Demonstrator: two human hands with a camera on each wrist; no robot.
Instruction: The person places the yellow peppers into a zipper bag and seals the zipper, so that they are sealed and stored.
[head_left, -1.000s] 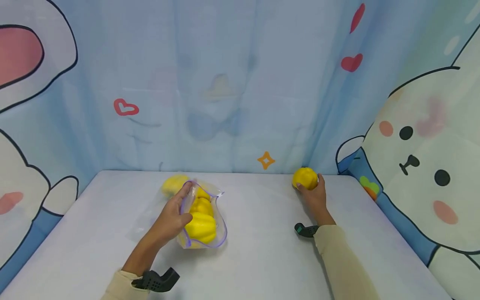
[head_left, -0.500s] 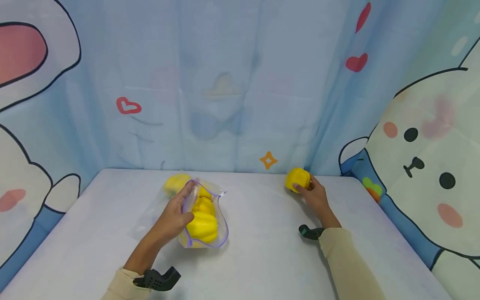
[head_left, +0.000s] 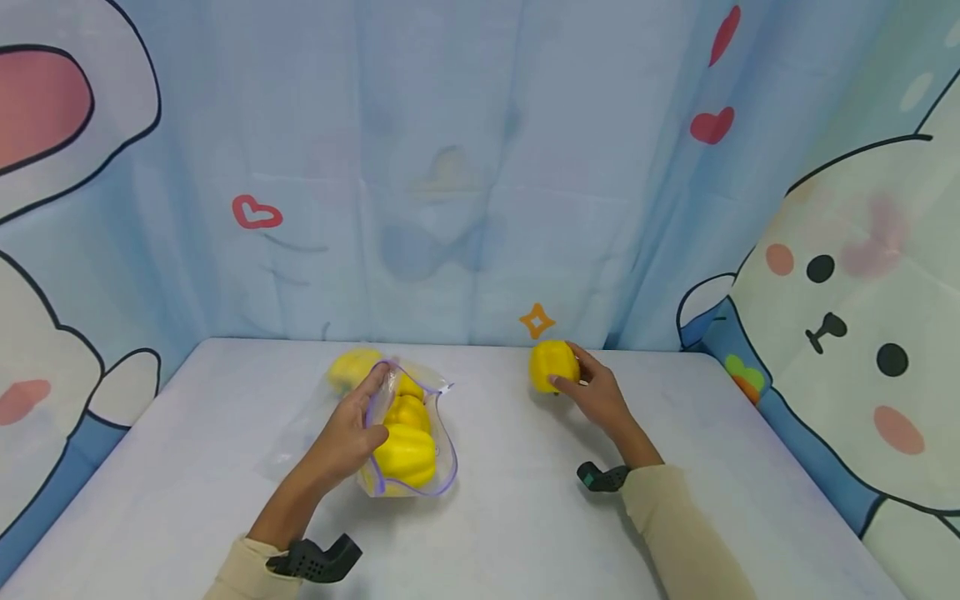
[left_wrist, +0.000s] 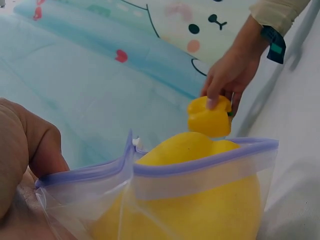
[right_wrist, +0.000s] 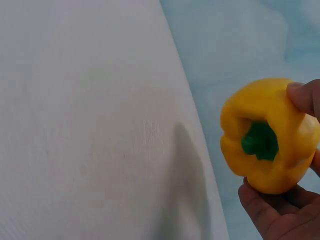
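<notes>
Over white table, yellow pepper, held between right thumb and fingers.

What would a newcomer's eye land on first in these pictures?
Probably the bright yellow bell pepper in the right hand, near the far edge of the white table. Next, left of centre, the clear purple-rimmed bag gripped by the left hand, with more yellow items inside. Behind, the blue curtain carries a large cartoon animal face at the right.
</notes>
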